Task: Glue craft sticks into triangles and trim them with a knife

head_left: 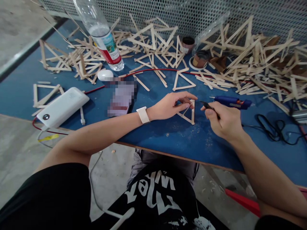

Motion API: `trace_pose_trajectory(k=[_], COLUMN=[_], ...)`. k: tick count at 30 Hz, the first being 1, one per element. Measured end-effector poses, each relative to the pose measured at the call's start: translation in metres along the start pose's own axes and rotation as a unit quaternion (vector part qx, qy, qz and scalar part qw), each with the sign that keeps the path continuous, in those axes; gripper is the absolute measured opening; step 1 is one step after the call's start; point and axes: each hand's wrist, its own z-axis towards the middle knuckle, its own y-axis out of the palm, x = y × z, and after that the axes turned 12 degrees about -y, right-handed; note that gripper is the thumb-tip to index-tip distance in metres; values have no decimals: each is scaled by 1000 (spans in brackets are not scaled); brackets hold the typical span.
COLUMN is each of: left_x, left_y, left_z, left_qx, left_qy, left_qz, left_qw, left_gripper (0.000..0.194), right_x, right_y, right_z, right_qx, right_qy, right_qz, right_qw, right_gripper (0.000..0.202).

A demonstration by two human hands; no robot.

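Observation:
My left hand [174, 104] holds a small triangle of wooden sticks [192, 115] against the blue table [153, 135], its fingers at the triangle's upper corner. Just right of that corner, my right hand [224, 120] is closed around a black knife-like tool [209, 108], whose tip points left toward the triangle. Behind my right hand lies a blue glue gun [231, 101], its nozzle facing left. Another stick triangle [184, 80] rests flat farther back.
Stick piles [259, 60] cover the back, beside a water bottle [105, 41] and small pots [200, 59]. A phone [122, 97], white power bank [63, 107] and white oval case [105, 75] lie left. A black cable [272, 127] coils right. The table's front edge is near my body.

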Motion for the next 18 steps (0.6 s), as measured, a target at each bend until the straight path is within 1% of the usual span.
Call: trace_pose_trajectory(k=[4,8,14,16,18], left_x=[-1,1,4,4,5], left_y=[0,1,7,8,8], left_z=[0,-1,-6,-7,-7], left_qx=[33,38,50,61,84], left_qy=[7,-7,-33,-29,-22], left_qz=[-12,-37,-3,-28,-63], left_qw=[999,999,998,997,994], left_gripper=[30,27,27,24,20], right_x=[3,4,6,6,7], right_y=[-2,-3,-2,-2,-2], right_z=[1,0,-2,-3,-4], right_qx=[-22,-27,-31,-28,-24], right_qy=[-16,-19,-20,-23,-22], right_qz=[-21,-13,-14,-27,-39], right_qw=[999,999,999,999,999], right_gripper=[26,24,23,25,26])
